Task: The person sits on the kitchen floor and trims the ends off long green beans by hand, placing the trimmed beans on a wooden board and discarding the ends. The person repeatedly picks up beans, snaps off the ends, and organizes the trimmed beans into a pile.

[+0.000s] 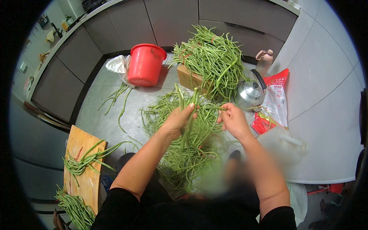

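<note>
Several long green beans are gripped in my left hand, their ends standing up above the thumb and the rest hanging down. To its right, my right hand pinches one bean between thumb and fingers, and that bean points toward the left hand. Below both hands a loose, tangled heap of long beans spreads over the floor between my legs. Beyond it, a large pile of beans, partly tied with red bands, lies on a cardboard box.
A red bucket stands by a white plastic bag. On the right are a metal kettle, a plastic bottle and a red-and-white bag. At left, a wooden board carries beans. Grey cabinets line the back.
</note>
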### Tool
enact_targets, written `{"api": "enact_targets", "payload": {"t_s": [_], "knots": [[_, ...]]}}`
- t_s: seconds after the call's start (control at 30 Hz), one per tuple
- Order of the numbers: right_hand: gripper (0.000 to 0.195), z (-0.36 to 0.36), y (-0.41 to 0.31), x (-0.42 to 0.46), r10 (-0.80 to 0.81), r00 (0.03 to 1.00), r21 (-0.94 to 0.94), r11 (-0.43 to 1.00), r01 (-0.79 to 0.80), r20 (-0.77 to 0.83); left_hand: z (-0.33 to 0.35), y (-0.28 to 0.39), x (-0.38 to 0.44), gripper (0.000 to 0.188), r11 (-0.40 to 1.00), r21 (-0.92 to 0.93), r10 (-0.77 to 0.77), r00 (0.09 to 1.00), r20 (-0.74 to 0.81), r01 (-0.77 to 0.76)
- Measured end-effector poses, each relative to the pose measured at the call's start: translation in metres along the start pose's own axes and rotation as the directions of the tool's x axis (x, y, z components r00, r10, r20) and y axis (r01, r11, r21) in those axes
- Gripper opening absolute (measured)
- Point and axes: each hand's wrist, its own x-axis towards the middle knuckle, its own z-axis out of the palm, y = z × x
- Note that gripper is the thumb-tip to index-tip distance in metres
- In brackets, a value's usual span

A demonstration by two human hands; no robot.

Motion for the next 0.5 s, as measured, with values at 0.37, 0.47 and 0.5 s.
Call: {"api": "enact_targets", "payload": {"t_s": [0.37,0.47,0.5], "knots": [[0.028,0.021,-0.002,-0.002,-0.247,0.952,-0.348,0.889,0.297,0.182,0.004,-0.002,0.009,0.030,0.986,0.144,0.102,0.991,-0.085,-0.089],[0.030,0.032,-0.001,-0.002,-0.228,0.933,-0.325,0.892,0.315,0.279,0.004,0.000,0.007,0.030,0.989,0.096,0.111,0.994,-0.002,-0.110],[0.030,0.034,-0.001,0.000,-0.215,0.936,-0.306,0.904,0.299,0.280,0.005,0.000,0.006,0.038,0.986,0.077,0.144,0.986,0.079,-0.150]]}}
